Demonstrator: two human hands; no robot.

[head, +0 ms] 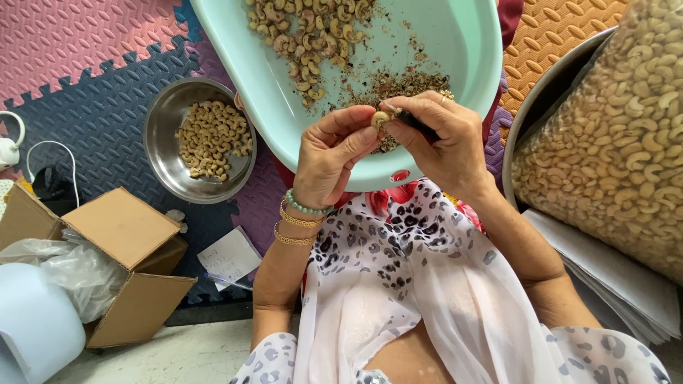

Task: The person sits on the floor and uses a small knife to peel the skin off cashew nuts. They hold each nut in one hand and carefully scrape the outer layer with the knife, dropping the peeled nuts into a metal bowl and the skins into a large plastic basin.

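My left hand [334,153] pinches a single cashew nut [380,119] between thumb and fingers, over the near rim of a mint-green plastic tray [462,50]. My right hand [441,139] grips a small dark-handled knife [416,124] whose tip touches the nut. The tray rests on my lap and holds several unpeeled cashews [313,28] at its far part and a heap of brown skin flakes [409,85] just beyond my hands. Bangles and a green bead bracelet circle my left wrist.
A steel bowl [163,153] with peeled cashews stands on the foam floor mat at the left. A big clear bag of cashews [612,135] fills a metal basin at the right. An open cardboard box [121,263] with plastic lining sits lower left, beside a paper slip.
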